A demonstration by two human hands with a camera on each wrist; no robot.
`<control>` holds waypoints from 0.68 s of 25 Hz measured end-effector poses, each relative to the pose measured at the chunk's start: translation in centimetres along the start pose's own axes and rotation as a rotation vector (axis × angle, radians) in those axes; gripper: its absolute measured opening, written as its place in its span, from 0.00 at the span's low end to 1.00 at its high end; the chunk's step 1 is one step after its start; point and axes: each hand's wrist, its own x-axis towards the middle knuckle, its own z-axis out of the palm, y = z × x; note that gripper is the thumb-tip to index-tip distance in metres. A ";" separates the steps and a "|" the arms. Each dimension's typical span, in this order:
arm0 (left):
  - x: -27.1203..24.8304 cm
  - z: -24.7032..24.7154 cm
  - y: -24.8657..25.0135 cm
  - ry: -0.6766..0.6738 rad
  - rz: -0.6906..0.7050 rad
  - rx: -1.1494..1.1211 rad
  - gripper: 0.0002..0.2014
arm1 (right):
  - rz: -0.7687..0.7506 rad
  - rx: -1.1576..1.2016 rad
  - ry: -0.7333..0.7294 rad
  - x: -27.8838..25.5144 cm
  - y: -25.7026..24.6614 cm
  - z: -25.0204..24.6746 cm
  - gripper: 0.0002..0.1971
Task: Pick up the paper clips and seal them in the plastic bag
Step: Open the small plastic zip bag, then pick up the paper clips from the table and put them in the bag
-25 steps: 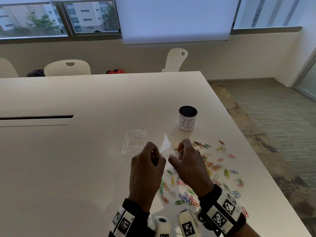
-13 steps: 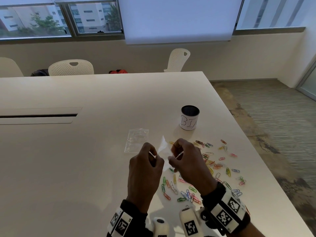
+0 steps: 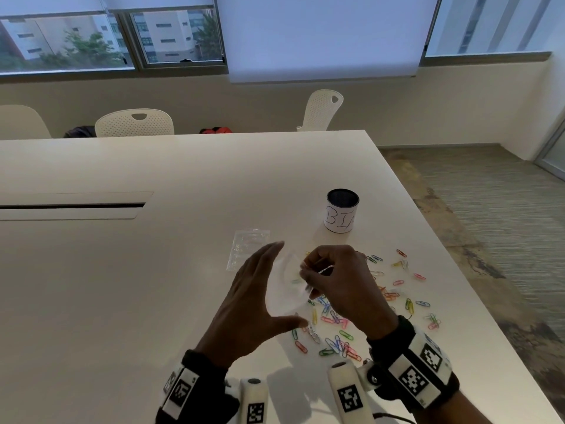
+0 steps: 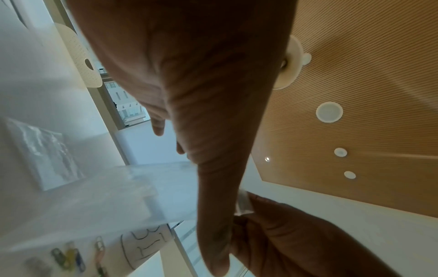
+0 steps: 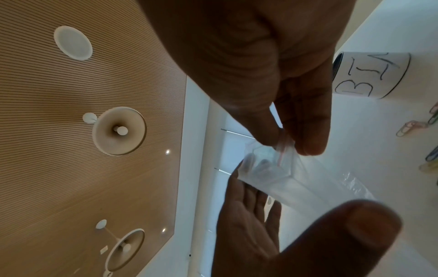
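A small clear zip bag (image 3: 287, 290) hangs in the air between my hands, above the table. My right hand (image 3: 308, 270) pinches its top edge at the red zip line (image 5: 279, 151) between thumb and fingers. My left hand (image 3: 266, 280) is spread beside the bag with straight fingers and the thumb out; I cannot tell whether it touches the plastic. Several coloured paper clips (image 3: 336, 341) lie scattered on the white table (image 3: 153, 301) under and to the right of my hands. The bag (image 4: 113, 196) looks empty.
A second clear bag (image 3: 248, 247) lies flat on the table just beyond my left hand. A white cup with a dark rim and handwritten label (image 3: 341, 214) stands behind the clips. The table's right edge (image 3: 458, 301) runs close past them. Chairs stand at the far side.
My left hand has let go of the bag's top edge and opened wide. The right hand keeps its pinch on the bag, which now hangs from that hand alone.
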 end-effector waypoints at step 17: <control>0.7 1.8 -3.3 0.076 -0.037 0.006 0.37 | -0.055 -0.363 0.019 5.3 6.5 -3.6 0.04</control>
